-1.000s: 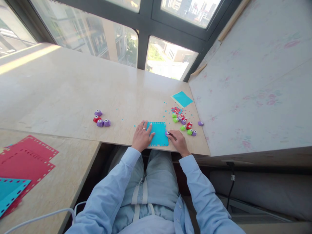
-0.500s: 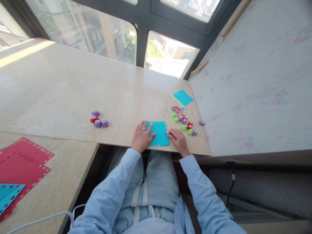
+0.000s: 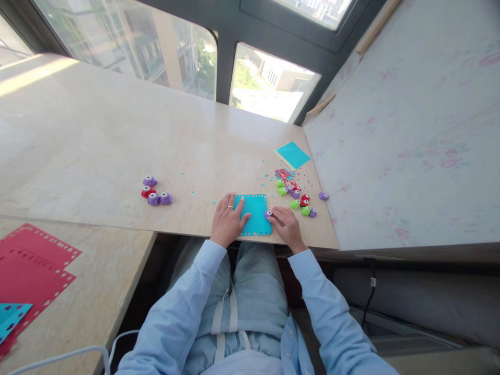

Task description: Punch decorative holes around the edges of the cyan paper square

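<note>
A teal paper square (image 3: 255,213) with holes punched along its edges lies at the near edge of the beige table (image 3: 117,135). My left hand (image 3: 227,219) rests flat on its left side, fingers spread, holding it down. My right hand (image 3: 285,225) grips a small purple hole punch (image 3: 267,213) set against the paper's right edge.
Several small punches in green, red and purple (image 3: 299,198) lie right of the paper beside a heap of confetti (image 3: 284,174) and a teal paper stack (image 3: 292,154). More punches (image 3: 154,191) sit to the left. Red punched sheets (image 3: 31,265) lie on the lower left table.
Both hands stay on the teal paper and punch. The view has shifted slightly, so the red sheets sit lower and further left.
</note>
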`<state>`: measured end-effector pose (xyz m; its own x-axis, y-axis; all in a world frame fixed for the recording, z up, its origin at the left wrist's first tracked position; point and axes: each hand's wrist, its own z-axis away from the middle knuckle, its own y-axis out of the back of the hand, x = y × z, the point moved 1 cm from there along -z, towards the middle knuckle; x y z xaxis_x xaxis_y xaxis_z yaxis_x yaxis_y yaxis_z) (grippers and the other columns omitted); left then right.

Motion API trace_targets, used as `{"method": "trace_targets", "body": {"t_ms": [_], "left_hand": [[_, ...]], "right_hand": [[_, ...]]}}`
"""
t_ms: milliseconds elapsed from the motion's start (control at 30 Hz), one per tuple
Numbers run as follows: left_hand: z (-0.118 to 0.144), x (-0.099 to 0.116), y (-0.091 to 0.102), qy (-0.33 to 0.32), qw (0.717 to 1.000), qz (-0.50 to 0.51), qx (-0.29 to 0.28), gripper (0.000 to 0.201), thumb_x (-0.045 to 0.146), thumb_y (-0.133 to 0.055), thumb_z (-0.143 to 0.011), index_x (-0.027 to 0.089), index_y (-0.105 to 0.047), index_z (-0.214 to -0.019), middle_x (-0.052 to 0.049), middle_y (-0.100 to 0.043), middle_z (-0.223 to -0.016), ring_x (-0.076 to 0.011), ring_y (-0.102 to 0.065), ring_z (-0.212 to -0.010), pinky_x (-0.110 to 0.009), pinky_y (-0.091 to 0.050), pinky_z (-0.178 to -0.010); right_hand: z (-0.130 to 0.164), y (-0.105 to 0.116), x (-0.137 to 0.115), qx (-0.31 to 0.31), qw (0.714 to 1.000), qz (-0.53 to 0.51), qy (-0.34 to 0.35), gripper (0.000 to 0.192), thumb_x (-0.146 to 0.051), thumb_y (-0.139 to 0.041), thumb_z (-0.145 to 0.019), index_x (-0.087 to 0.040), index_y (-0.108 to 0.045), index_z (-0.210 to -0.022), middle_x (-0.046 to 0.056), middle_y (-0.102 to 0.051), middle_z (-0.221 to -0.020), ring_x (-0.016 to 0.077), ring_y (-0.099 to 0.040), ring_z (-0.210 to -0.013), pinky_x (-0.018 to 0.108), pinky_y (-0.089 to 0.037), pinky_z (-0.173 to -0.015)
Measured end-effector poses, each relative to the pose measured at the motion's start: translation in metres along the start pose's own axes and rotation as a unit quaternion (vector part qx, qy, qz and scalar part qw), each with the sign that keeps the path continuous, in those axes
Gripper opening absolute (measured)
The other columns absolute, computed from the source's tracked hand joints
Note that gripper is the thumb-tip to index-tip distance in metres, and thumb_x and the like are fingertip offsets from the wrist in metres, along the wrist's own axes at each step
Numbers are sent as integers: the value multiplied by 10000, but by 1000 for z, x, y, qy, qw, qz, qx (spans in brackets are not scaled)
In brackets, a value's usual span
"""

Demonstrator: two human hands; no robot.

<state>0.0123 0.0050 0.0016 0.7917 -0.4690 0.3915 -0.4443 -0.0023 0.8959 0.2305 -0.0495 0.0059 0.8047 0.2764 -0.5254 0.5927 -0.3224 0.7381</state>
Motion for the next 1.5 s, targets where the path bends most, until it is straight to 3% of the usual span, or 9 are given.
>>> {"method": "trace_targets", "body": {"t_ms": [667, 1500], "left_hand": [[-1, 1, 3, 4, 1000, 22, -18, 580, 505, -381, -928, 167, -427, -1396, -148, -294, -1529, -319, -206, -1429, -500, -200, -1148], [0, 2, 4, -22, 999, -46, -1, 584, 519, -346, -935, 158, -457, -1381, -174, -381, -1478, -309, -278, -1402, -479, -241, -1126]], "right_hand": [[-1, 1, -4, 6, 1000, 0, -10, 236, -331, -609, -882, -266, -689, -1094, 74, -701, -1078, 244, -626, -1029, 448, -490, -943], [-1, 1, -1, 14, 1000, -23, -7, 234, -324, -640, -865, -246, -701, -1078, 70, -694, -1096, 213, -617, -1046, 401, -484, -950]]}}
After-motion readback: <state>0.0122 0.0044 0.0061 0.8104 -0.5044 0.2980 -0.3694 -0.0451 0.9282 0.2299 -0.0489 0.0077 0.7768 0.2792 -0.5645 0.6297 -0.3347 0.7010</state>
